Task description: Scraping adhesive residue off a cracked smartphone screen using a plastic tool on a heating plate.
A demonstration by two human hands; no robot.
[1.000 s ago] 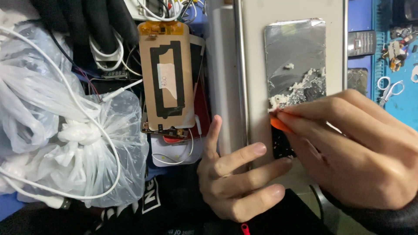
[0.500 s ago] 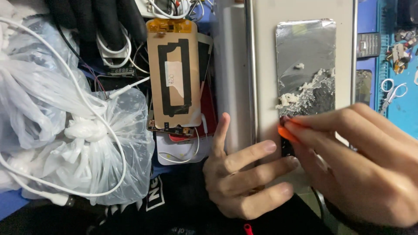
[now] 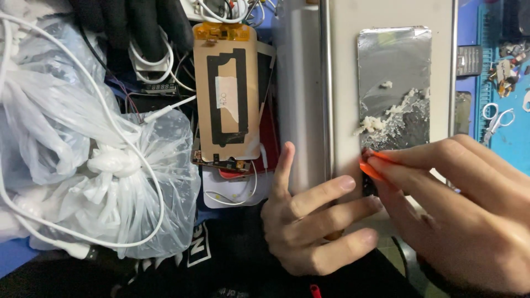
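A: Entry one, left hand (image 3: 309,226): shown palm-down and bare, fingers spread and extended to the right, thumb raised upward; nothing is gripped.

B: Entry two, right hand (image 3: 458,209): entered from the lower right, back of the hand turned to the camera, fingertips (image 3: 386,164) bunched in a pinch.

A: Contents of the pinch?

B: A thin orange plastic blade (image 3: 369,167) is held there.

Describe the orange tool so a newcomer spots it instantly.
Start at the pale grey slab on the right, bearing a shiny silver panel smeared with white crumbs. At the panel's lower edge, the right hand pinches a small orange tool. It is the only bright orange thing there.
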